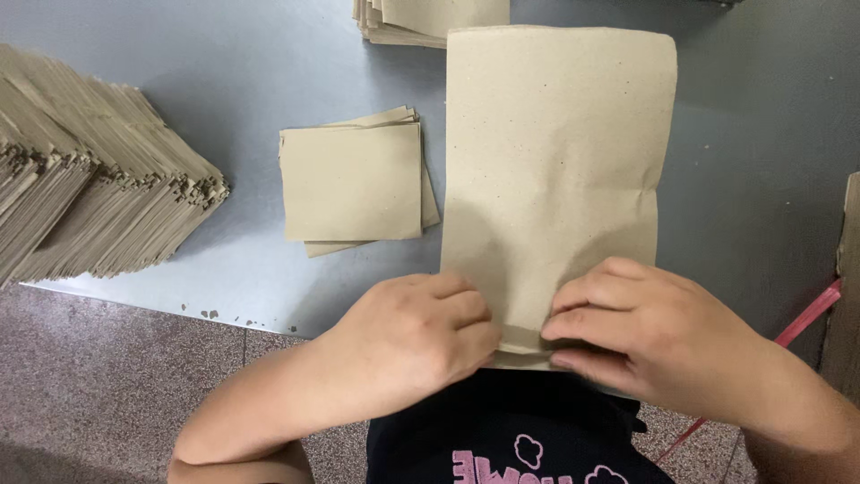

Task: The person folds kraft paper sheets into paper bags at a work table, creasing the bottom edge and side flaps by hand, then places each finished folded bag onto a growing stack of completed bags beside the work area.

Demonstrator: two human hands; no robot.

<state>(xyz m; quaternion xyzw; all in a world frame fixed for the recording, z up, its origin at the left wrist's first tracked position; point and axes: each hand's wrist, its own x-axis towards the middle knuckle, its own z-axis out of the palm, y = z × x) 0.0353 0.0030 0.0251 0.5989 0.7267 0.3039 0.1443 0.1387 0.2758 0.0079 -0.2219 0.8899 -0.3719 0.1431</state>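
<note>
- Where the grey flat table (269,63) meets its left edge, a tall fanned stack of brown paper sheets (90,179) leans, well apart from the hands.
- Near the middle lies a small pile of squarish brown paper pieces (354,184), just beside the bag.
- Beyond it, another brown paper pile (421,20) sits at the far edge.
- Left hand (417,336) curls closed, pinching the near edge of the long flat brown paper bag (555,152), whose long axis points away from the person.
- Right hand (645,327) presses bent fingers on that same near edge.
</note>
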